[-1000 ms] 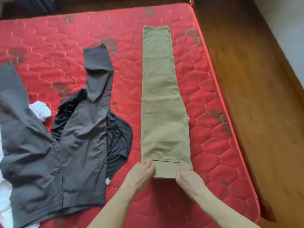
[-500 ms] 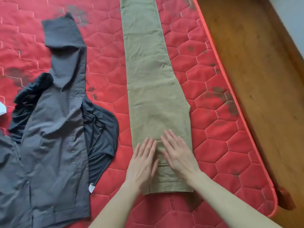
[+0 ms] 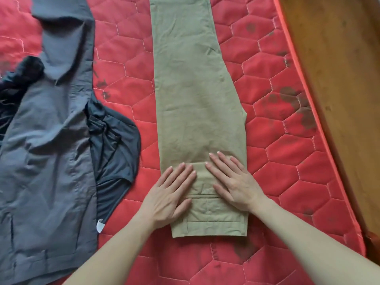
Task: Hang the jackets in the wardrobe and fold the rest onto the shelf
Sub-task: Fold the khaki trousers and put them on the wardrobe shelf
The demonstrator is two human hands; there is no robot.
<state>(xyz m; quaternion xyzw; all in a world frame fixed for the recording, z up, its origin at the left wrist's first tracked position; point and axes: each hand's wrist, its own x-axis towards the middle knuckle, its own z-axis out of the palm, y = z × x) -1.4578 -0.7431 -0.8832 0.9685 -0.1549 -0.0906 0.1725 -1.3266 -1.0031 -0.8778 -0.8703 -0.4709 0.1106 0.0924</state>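
Both hands — left hand (image 3: 171,197), right hand (image 3: 234,182) — flat on khaki trousers (image 3: 195,89).

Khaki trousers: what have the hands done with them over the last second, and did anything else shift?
Both hands left the waistband edge and slid up the khaki trousers; the left hand and right hand now press flat beside the back pocket. Trousers stay laid straight on the red mattress; the grey jacket is unmoved.
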